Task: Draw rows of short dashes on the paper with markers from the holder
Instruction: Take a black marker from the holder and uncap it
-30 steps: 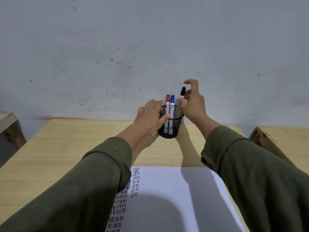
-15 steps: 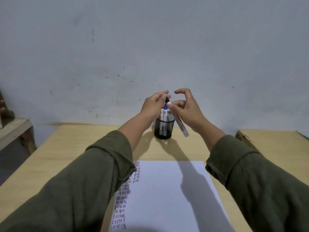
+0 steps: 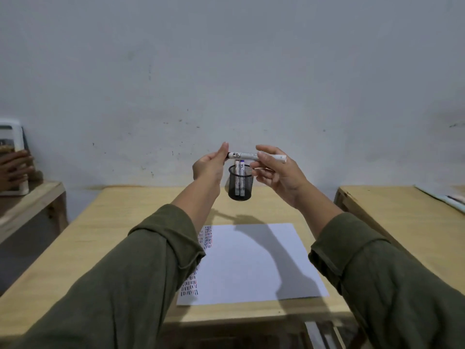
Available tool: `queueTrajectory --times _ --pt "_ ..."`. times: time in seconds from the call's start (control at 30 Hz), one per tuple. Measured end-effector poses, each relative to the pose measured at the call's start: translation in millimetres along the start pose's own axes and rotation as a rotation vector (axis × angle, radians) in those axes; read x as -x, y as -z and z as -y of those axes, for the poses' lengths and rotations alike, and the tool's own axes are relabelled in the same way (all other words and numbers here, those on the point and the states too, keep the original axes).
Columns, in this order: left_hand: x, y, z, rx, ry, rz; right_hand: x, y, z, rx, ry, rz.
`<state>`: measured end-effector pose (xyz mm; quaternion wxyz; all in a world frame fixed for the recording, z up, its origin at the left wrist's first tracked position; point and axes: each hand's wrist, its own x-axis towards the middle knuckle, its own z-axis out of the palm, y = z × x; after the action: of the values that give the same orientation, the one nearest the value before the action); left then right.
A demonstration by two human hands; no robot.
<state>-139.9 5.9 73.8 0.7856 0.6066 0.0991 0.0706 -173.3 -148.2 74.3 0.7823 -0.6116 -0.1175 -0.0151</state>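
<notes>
A white marker [image 3: 247, 155] with a black cap lies level in the air between both hands. My left hand [image 3: 210, 164] pinches its capped left end. My right hand [image 3: 279, 172] grips the barrel toward the right end. Behind and below stands the black mesh holder [image 3: 239, 190] at the far middle of the table, with two markers [image 3: 240, 167] upright in it, one blue-capped. The white paper [image 3: 251, 263] lies on the table below my arms. Rows of short red, blue and black dashes [image 3: 201, 250] run down its left edge, partly hidden by my left sleeve.
The wooden table [image 3: 113, 222] runs back to a grey wall. A second wooden table [image 3: 402, 222] stands at the right with papers on its far corner. At the left, another person's hand [image 3: 15, 167] holds a book over a low wooden bench [image 3: 30, 205].
My right hand lifted the black-capped marker out of the holder and turned it level. My left hand left the holder and took the capped end. The view has tilted down.
</notes>
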Motion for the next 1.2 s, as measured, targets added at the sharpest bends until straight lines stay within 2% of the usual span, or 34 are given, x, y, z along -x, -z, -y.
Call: queueTrajectory --times 0.33,0.47,0.6,0.9,1.1,1.2 --pt "38 8 -7 0.166 -0.025 0.368 11 -31 -9 -0.319 0.036 -0.074" --pt "38 12 -6 0.304 -0.018 0.424 11 -40 -15 -0.406 0.011 -0.073" --pt "42 13 -9 0.346 0.003 0.330 10 -45 -19 -0.378 0.029 -0.063" --pt "32 21 -4 0.191 0.061 0.127 8 -53 -33 -0.221 0.064 -0.009" --pt "21 36 5 0.146 0.174 0.057 9 -59 -47 0.000 0.084 0.008" --pt "11 56 9 0.162 0.244 -0.042 11 -58 -57 0.105 0.086 0.019"
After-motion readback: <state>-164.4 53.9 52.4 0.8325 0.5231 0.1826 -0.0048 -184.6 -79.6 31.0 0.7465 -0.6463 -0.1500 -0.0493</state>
